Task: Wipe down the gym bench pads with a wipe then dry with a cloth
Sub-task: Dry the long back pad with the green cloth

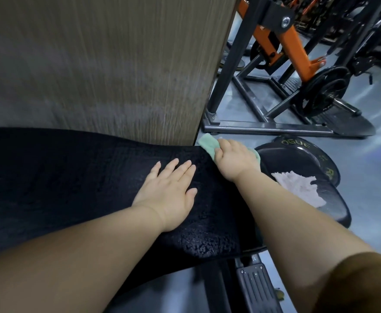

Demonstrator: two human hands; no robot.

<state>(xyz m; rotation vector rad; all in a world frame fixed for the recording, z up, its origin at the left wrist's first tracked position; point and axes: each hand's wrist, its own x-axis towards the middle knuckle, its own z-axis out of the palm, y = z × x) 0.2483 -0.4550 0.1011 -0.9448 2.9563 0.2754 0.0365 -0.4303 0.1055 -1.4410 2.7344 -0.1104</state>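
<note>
Two hands work on a black gym bench; one braces while the other rubs with a cloth.

The left hand [169,193] lies spread, palm down, fingers straight, on the long back pad [72,177] near centre frame, most likely steadying the body during the reach. At 1 o'clock from it, the right hand [234,158] curls its fingers over a folded green cloth [207,144], pressing it onto the pad's far corner beside a wood-grain panel [94,64]. At 3 o'clock, a crumpled white wipe [298,186] rests on the seat pad [336,206], apparently set aside within reach, which suggests the drying step is in hand. Beyond it, at 2 o'clock, a weight plate [298,143] lies on the floor, with an orange and black rack [293,41] at 1 o'clock.
</note>
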